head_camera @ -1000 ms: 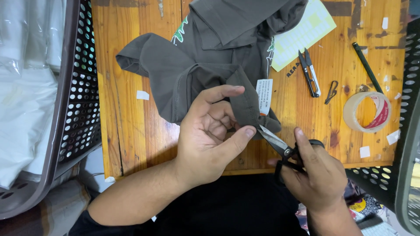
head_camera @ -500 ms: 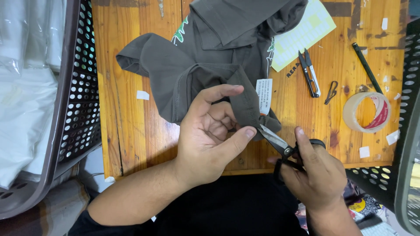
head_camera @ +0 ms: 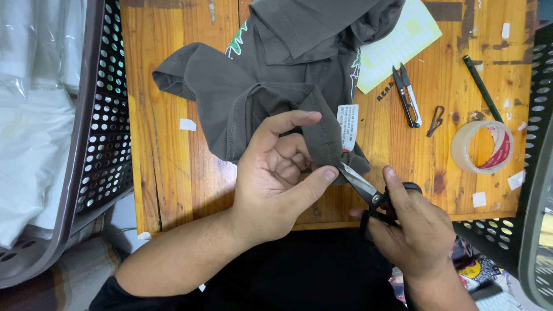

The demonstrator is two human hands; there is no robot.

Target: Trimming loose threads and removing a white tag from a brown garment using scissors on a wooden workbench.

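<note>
A dark grey garment (head_camera: pixel 271 75) with green print lies bunched on the wooden table (head_camera: pixel 167 167). My left hand (head_camera: pixel 282 178) pinches a fold of its hem between thumb and fingers, palm up. A white label (head_camera: pixel 347 125) hangs from the fabric just beside that fold. My right hand (head_camera: pixel 415 227) grips black-handled scissors (head_camera: pixel 368 190), whose blades point up-left and touch the fabric at my left thumb tip.
Small thread snips (head_camera: pixel 406 95), a metal clip (head_camera: pixel 436 120), a dark pen (head_camera: pixel 483 87), a tape roll (head_camera: pixel 483 147) and a pale yellow sticker sheet (head_camera: pixel 397 43) lie on the right. Perforated baskets stand at the left (head_camera: pixel 101 132) and the right (head_camera: pixel 533 190).
</note>
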